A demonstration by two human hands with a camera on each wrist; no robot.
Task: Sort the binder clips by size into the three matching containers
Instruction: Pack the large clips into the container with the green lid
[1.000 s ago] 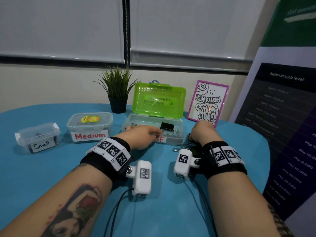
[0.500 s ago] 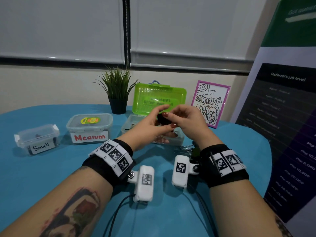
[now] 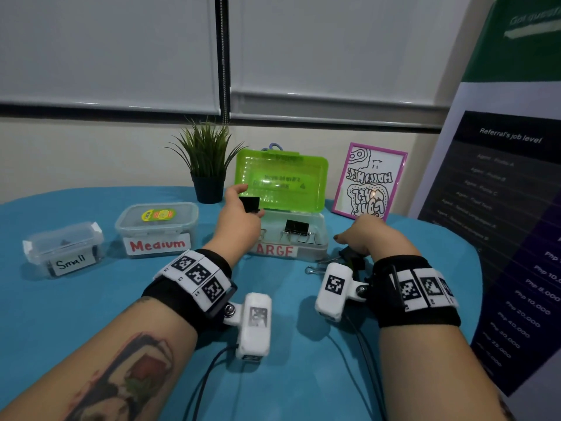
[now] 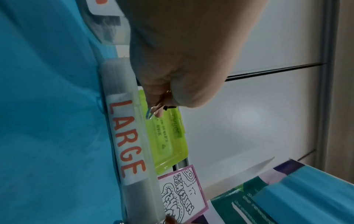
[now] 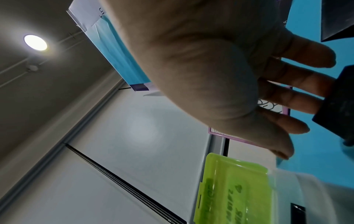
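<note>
Currently left hand (image 3: 239, 220) pinching black clip (image 3: 249, 204) above large box (image 3: 315, 247), wire handles toward palm. Right hand (image 3: 364, 235) fingers extended over loose clips (image 3: 334, 262). Green lid (image 3: 280, 180) upright behind.

Soft, even indoor light fills the head view, with straight lines bowing at its edges. A ceiling lamp (image 5: 35, 42) glows far from the right hand (image 5: 220, 72), which smears dark and out of focus. The left hand (image 4: 182, 53) blurs too, and the blue tablecloth (image 3: 76, 314) catches faint wrist shadows.
</note>
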